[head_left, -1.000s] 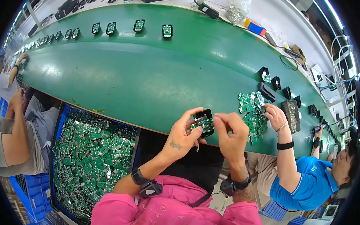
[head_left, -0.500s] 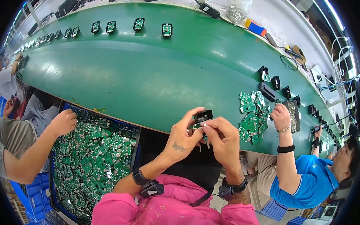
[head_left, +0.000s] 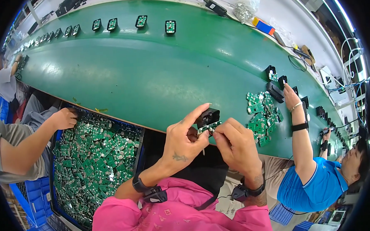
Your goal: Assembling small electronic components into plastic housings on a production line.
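Observation:
My left hand [head_left: 181, 142] grips a small black plastic housing [head_left: 209, 115] above the table's near edge, its index finger stretched along the side. A green circuit board [head_left: 208, 128] sits at the near side of the housing's mouth, partly covered by fingers. It cannot be seen whether the board is seated inside or only held against the housing. My right hand [head_left: 239, 146] is closed in a pinch at the board's right end; anything tiny between those fingertips is hidden. To the right of my hands lies a loose pile of green circuit boards [head_left: 257, 108].
A large bin of circuit boards [head_left: 98, 164] stands at left, with a co-worker's hand [head_left: 64, 118] over it. At right, another co-worker's hand [head_left: 290, 96] reaches to black housings [head_left: 283, 81]. Housings with boards [head_left: 170, 27] line the green table's [head_left: 137, 72] far side.
My right hand has shifted slightly right, and more of the board shows below the housing. The right co-worker's hand moved from a small parts tray to the housings. The left co-worker's hand moved slightly left.

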Tool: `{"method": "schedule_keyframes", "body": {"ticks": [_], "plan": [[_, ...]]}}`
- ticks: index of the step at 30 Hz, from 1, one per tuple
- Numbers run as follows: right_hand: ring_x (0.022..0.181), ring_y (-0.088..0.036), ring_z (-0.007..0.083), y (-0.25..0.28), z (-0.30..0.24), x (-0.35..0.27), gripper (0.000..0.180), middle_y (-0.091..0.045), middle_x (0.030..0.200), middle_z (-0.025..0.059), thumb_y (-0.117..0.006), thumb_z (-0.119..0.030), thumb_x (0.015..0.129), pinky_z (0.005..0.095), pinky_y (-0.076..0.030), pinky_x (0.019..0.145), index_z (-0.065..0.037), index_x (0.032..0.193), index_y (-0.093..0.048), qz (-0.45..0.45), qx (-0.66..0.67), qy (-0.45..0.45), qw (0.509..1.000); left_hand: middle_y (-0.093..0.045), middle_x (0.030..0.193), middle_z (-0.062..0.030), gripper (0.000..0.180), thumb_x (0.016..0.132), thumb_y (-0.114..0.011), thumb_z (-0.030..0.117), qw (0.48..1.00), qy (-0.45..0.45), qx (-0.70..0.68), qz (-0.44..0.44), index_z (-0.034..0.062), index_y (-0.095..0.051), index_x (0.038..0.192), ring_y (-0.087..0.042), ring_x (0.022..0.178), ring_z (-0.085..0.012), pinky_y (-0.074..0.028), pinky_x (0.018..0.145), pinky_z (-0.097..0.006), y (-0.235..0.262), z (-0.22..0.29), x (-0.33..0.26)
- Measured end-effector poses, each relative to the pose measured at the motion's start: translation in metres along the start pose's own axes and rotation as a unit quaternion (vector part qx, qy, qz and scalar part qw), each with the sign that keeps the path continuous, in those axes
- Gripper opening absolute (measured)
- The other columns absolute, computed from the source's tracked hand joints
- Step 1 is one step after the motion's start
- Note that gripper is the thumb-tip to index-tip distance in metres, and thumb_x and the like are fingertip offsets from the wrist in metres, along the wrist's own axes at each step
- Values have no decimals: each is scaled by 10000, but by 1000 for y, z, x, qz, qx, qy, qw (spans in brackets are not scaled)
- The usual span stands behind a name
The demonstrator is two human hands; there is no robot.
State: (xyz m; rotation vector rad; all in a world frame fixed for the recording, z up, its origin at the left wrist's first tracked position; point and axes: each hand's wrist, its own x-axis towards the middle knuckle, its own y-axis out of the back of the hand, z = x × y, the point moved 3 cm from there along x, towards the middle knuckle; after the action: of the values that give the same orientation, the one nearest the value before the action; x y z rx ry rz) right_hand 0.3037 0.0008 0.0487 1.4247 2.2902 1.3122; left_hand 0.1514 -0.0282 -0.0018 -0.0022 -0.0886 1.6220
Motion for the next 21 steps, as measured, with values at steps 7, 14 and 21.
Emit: {"method": "schedule_keyframes", "body": {"ticks": [7,14,21], "plan": [[628,-561,284,4,5,4,47,-555,752,121,-656,-10,833,368,-420,544,-3,849,-612,-66,43,-14,997,-670,938,-46,618,791,-634,-61,999,-9,53,-5,71,-546,1388,-538,655,-11,-466,557,-186,2,8,-2],[678,-595,345,6,6,4,54,-595,800,143,-629,-10,832,397,-456,579,-4,885,-620,-113,35,-8,993,-653,895,-140,652,766,-677,-15,978,-114,172,-9,86,-522,1391,-611,614,-210,-513,562,-328,-1,7,-4],[702,-610,356,-2,5,1,69,-605,796,148,-620,-4,827,412,-469,593,4,894,-632,-105,37,-16,994,-654,894,-134,639,750,-656,-40,943,-190,274,18,99,-554,1366,-613,567,-204,-523,515,-313,-4,8,-10]]}}
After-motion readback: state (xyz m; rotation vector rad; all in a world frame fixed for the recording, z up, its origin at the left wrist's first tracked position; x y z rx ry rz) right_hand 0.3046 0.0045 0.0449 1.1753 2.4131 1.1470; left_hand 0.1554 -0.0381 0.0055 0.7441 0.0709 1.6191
